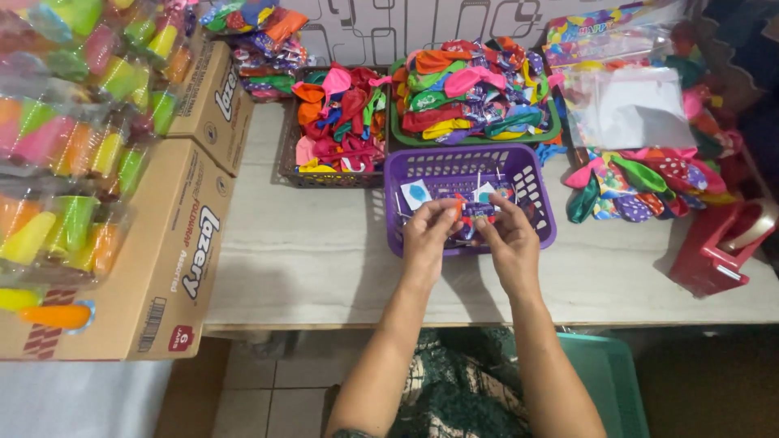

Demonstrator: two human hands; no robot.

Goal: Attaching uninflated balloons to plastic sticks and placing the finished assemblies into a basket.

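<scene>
Both forearms are reaching forward over the worktop's front edge. The left hand and right hand are pinching a small item together above the purple basket; fingers are hiding it.

Front strip: the table lies bare between its near edge and the baskets, wide enough for a hand to sweep sideways.
Middle: the purple basket sits in that strip, both hands over its near wall.
Left: cardboard boxes wall off that end.
Back: the brown basket and green basket stand side by side, touching, heaped with balloons; no gap between them.
Right: loose balloons and a red tape dispenser crowd that end.
</scene>
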